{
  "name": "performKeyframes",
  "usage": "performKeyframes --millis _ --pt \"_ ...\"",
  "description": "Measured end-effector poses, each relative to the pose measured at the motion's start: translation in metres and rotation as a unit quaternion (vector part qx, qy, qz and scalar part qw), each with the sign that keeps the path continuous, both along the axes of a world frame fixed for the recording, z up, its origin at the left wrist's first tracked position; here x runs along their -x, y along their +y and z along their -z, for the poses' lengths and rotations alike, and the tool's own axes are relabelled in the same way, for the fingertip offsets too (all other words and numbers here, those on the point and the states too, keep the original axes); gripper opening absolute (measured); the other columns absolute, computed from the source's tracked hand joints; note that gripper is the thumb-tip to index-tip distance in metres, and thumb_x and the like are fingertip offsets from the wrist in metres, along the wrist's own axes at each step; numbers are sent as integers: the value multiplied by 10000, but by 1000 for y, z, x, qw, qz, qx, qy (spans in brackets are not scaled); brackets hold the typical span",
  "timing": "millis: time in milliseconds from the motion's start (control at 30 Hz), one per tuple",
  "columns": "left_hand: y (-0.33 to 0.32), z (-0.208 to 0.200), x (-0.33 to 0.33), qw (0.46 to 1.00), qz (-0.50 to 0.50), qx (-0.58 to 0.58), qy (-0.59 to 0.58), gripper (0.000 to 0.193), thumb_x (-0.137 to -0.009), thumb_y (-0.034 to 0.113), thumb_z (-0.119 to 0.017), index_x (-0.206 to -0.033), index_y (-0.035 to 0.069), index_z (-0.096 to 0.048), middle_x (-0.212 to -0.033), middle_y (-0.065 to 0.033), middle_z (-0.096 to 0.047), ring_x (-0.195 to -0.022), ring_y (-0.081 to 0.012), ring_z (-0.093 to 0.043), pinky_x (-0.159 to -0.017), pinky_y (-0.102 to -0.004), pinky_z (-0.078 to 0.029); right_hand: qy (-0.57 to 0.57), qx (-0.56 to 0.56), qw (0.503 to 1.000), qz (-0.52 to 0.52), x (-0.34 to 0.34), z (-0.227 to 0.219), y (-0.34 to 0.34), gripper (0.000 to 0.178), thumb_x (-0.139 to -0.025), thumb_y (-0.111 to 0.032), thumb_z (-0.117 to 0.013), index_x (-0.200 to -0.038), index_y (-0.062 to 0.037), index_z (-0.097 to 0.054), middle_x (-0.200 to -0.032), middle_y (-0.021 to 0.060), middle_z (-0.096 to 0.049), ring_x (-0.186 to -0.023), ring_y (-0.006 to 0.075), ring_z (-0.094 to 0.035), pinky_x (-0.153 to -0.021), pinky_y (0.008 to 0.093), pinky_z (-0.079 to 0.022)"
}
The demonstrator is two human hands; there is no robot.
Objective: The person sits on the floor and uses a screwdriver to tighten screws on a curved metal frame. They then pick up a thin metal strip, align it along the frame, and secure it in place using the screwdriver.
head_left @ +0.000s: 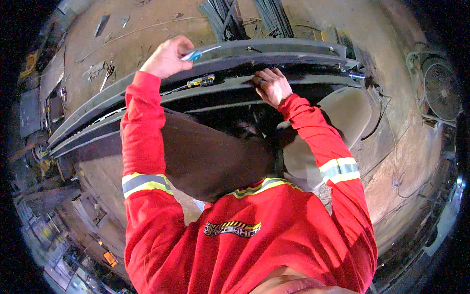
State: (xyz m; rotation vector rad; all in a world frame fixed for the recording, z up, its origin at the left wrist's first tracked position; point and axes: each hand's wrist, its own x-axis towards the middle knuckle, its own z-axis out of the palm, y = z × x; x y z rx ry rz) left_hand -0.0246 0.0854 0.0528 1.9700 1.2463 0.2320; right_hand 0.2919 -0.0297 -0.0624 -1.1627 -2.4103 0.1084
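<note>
Left hand (172, 55): one, raised over the metalwork, closed on a teal-handled tool (194, 55) whose thin pale shaft points to our right. Right hand (273, 87): one, fingers curled down at the dark metal beam (293, 47); we cannot tell whether they pinch anything. Beam: long, lying crosswise under both hands. Yellow-and-black tool (200, 81): one, lying on the beam between our hands, nearer the left. Dark rods (223, 22): bundled, on the floor (147, 29) beyond our hands. Round fan (442, 88): one, caged, well apart to the right of our right hand.
</note>
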Motion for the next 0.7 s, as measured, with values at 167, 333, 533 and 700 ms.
performKeyframes --millis 167,333,533,700 --pt "0 -36 -14 994 -37 -79 -63 340 -697 21 -722 -1019 17 -612 -799 -23 -607 -808 -102 -620 -745 -263 -519 -15 5 1000 -11 -3 7 0 238 -736 -193 -665 -954 -98 -644 -992 38 -600 -953 226 -558 -824 386 -440" --pt "1 -26 -18 948 -131 -67 -281 405 -790 0 -719 -1157 25 -550 -881 -38 -604 -800 -110 -607 -711 -245 -508 -12 -1 1000 8 4 1 0 212 -728 -194 -674 -911 -89 -651 -967 49 -604 -931 232 -571 -817 383 -453" --pt "11 -17 -16 925 -152 -17 -347 395 -816 2 -689 -1180 0 -535 -939 -65 -636 -771 -139 -610 -686 -263 -489 62 -6 997 -49 -5 4 6 209 -729 -170 -662 -918 -82 -644 -997 50 -616 -906 244 -592 -743 386 -499" --pt "13 -13 -23 933 -171 -26 -317 407 -810 6 -698 -1183 0 -536 -942 -62 -644 -788 -140 -616 -713 -255 -489 48 24 998 -27 1 0 4 220 -728 -178 -669 -923 -81 -643 -981 54 -617 -907 244 -592 -761 388 -502"
